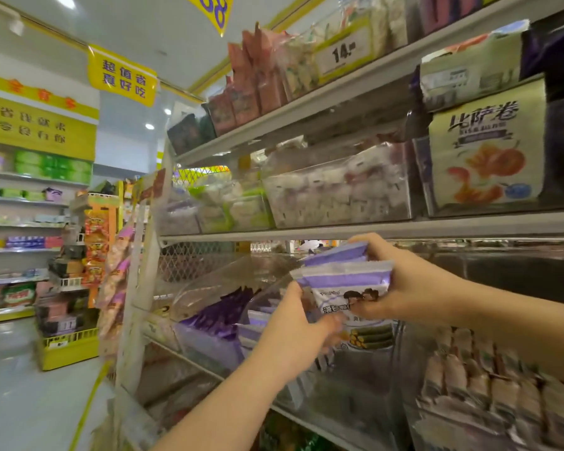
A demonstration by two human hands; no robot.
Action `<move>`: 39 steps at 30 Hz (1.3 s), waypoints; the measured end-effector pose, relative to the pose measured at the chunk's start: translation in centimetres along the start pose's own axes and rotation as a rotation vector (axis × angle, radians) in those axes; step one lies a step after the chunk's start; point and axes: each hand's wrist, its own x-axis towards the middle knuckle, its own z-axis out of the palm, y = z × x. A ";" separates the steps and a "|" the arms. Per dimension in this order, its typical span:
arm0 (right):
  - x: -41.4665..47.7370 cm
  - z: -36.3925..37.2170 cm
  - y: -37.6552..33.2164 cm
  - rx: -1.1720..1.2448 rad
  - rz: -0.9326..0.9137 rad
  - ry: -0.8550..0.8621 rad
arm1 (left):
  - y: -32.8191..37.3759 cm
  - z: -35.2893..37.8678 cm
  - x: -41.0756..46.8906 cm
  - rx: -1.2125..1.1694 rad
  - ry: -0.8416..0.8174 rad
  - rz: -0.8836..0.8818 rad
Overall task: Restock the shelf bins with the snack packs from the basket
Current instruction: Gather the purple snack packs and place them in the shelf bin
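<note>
Purple-and-white snack packs (342,281), flat glossy foil pouches with crimped top seams, sit stacked between your two hands, in front of the grey metal shelf (306,234) and just at the mouth of a clear, curved plastic bin (261,301). Your right hand (404,288) pinches the stack from the right, fingers curled over the top seams and thumb pressed on the front pouch. Your left hand (293,333) grips the lower left corner, thumb up along the edge; its fingertips are blurred. The front pouch shows a small cartoon figure, dark Chinese characters too smeared to read, and a picture of green rolls lower down. Just left, slim dark purple sachets (222,310) stand packed in the neighbouring clear bin. Higher up, a matte cream bag (485,151) reads 比萨卷 above orange artwork, a price card (344,55) shows "14.", and a hanging yellow sign (122,76) reads 超值省 真好吃.
</note>
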 end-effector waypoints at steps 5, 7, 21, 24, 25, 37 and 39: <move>1.4 -0.2 3.5 -0.167 0.108 0.054 | 0.2 2.2 3.6 -0.214 -0.072 -0.142; 2.0 0.0 4.6 -0.222 0.129 0.060 | 0.4 2.7 5.0 -0.249 -0.131 -0.174; 9.9 2.1 10.2 -0.403 0.241 -0.125 | -0.1 0.1 12.5 -0.240 -0.091 -0.264; 11.8 3.6 11.0 -0.266 0.234 -0.117 | -0.8 -1.4 13.3 -0.260 -0.072 -0.249; 12.3 4.0 11.0 -0.197 0.220 -0.118 | -1.2 -2.0 13.4 -0.208 -0.059 -0.224; 13.2 3.3 10.4 -0.041 0.717 -0.641 | -6.1 -5.2 12.0 0.743 -0.088 0.288; 13.5 3.4 10.3 -0.098 0.736 -0.585 | -6.2 -5.2 12.0 0.753 -0.091 0.291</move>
